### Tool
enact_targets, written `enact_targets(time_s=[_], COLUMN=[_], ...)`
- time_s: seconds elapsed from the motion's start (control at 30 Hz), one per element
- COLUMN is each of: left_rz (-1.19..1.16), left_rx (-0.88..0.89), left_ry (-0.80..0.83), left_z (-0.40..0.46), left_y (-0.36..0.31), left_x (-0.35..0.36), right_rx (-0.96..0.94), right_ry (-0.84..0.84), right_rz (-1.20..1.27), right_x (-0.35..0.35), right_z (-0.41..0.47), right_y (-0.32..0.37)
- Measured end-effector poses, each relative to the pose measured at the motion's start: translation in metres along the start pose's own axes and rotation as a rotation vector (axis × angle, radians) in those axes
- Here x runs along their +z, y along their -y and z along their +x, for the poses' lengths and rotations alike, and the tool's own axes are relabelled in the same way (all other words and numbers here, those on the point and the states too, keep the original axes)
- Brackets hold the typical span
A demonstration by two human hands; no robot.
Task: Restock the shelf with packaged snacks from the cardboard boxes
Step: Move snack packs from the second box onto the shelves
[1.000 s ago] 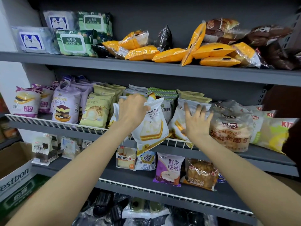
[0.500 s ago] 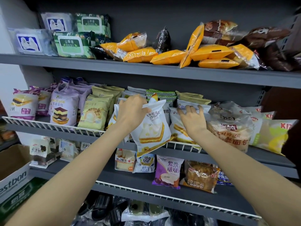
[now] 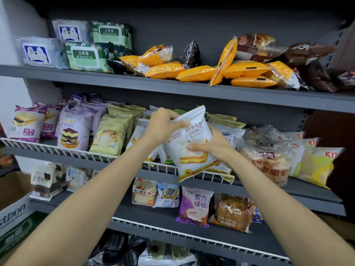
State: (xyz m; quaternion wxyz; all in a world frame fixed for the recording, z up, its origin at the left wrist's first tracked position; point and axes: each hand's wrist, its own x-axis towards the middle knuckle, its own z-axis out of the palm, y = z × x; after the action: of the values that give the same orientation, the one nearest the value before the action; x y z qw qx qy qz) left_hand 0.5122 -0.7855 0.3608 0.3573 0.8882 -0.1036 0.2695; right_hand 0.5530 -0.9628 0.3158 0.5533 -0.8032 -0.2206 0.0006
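A white snack packet (image 3: 194, 140) with a picture of a layered sandwich cake is held in front of the middle shelf (image 3: 123, 164). My left hand (image 3: 165, 124) grips its upper left edge. My right hand (image 3: 213, 144) holds its right side, thumb across the front. The packet tilts and its lower end hangs over the white wire rail (image 3: 217, 174). Behind it stand rows of similar white packets (image 3: 141, 131). A cardboard box (image 3: 13, 206) with printed letters sits at the lower left.
The top shelf carries wipes packs (image 3: 88, 56) and orange bread packets (image 3: 247, 69). Purple packets (image 3: 74, 129) and yellow-green packets (image 3: 113, 134) fill the middle shelf's left, pale bread bags (image 3: 269, 156) its right. Further packets (image 3: 196, 208) stand on the lower shelf.
My right hand left the row of packets behind and came onto the held packet's right side. Both hands have pulled the packet slightly out and to the right. The view moved closer.
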Motion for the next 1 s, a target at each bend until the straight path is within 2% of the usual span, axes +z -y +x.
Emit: enact_targets(time_s=[0.1, 0.2, 0.27, 0.37, 0.4, 0.47, 0.53, 0.63, 0.73, 0.77, 0.83, 0.9, 0.93, 1.0], left_rz=[-0.162, -0.355, -0.356, -0.637, -0.704, -0.67, -0.663, -0.643, -0.515, -0.486, -0.506, -0.544, -0.553, -0.557], left_rx=[-0.024, -0.166, -0.315, -0.639, -0.681, -0.638, -0.554, -0.509, -0.578, -0.594, -0.608, -0.599, -0.583, -0.544], left_ry=[0.082, 0.08, 0.099, 0.119, 0.131, 0.168, 0.053, -0.156, -0.314, -0.339, -0.336, -0.315, -0.301, -0.29], left_z=[0.0, 0.004, 0.007, 0.005, 0.002, -0.004, -0.005, -0.005, -0.007, -0.007, -0.007, -0.008, -0.008, -0.011], left_y=[0.005, 0.016, 0.027, 0.04, 0.042, 0.042, 0.04, 0.04, 0.05, 0.053, 0.057, 0.058, 0.058, 0.057], left_x=[0.0, 0.001, 0.004, 0.016, 0.021, 0.032, 0.039, 0.037, 0.03, 0.027, 0.023, 0.022, 0.023, 0.024], right_rx=[0.036, 0.066, 0.075, 0.066, 0.066, 0.058, 0.034, -0.013, -0.025, -0.027, -0.013, -0.013, -0.04, -0.155], right_ry=[-0.109, -0.142, -0.135, -0.142, -0.153, -0.175, -0.23, -0.453, -0.744, -0.769, -0.673, -0.588, -0.625, -0.749], right_rz=[0.017, 0.146, 0.234, 0.321, 0.361, 0.422, 0.422, 0.189, -0.069, -0.075, -0.082, -0.19, -0.337, -0.781], right_x=[-0.005, -0.008, -0.009, -0.007, -0.005, -0.004, -0.008, -0.015, -0.017, -0.015, -0.011, -0.001, 0.005, 0.014], right_z=[0.0, -0.004, -0.007, -0.009, -0.01, -0.012, -0.011, -0.011, -0.014, -0.015, -0.01, -0.008, -0.007, -0.005], right_y=[-0.006, -0.012, -0.014, -0.018, -0.019, -0.021, -0.024, -0.031, -0.042, -0.044, -0.051, -0.057, -0.06, -0.064])
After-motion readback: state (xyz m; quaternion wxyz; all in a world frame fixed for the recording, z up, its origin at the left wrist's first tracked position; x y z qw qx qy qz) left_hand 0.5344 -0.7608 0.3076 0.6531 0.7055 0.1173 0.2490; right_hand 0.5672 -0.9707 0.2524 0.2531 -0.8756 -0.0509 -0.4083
